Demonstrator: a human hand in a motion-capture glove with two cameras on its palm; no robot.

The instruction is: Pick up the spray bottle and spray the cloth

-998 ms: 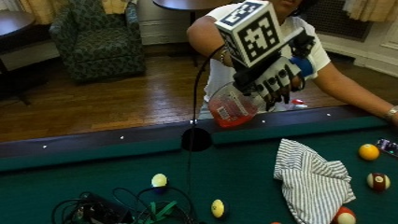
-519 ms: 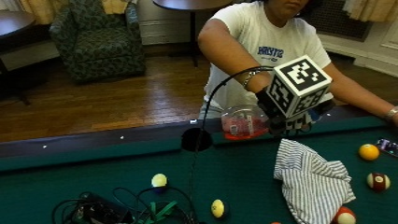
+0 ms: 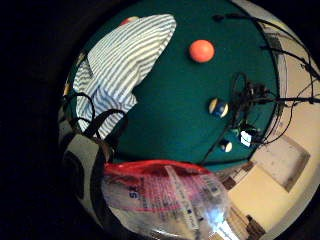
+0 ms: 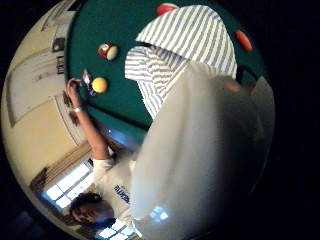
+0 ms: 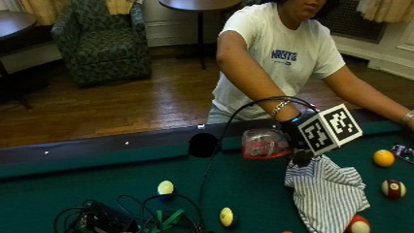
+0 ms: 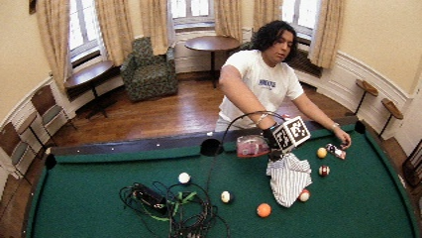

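My gloved right hand (image 5: 292,135) grips the spray bottle (image 5: 264,143), a clear bottle with red liquid, tipped on its side just above the green pool table (image 5: 77,184). The bottle's head end is hidden behind the hand and points toward the striped cloth (image 5: 326,194), which lies crumpled on the felt directly below and beside the hand. In the wide view the hand (image 6: 272,138) holds the bottle (image 6: 250,146) over the top edge of the cloth (image 6: 288,177). The bottle (image 3: 170,200) fills the palm views, with the cloth (image 3: 120,65) beyond it.
Pool balls lie around the cloth: a yellow one (image 5: 384,158), a red-striped one (image 5: 391,188), another (image 5: 357,224) at its lower end, and an orange one (image 6: 264,210). A cable bundle (image 5: 123,218) sits front left. The bare left hand (image 6: 342,141) rests on the table's right rail.
My hand has come down and to the right with the bottle, from above the rail to just over the cloth. The bottle has tipped onto its side.
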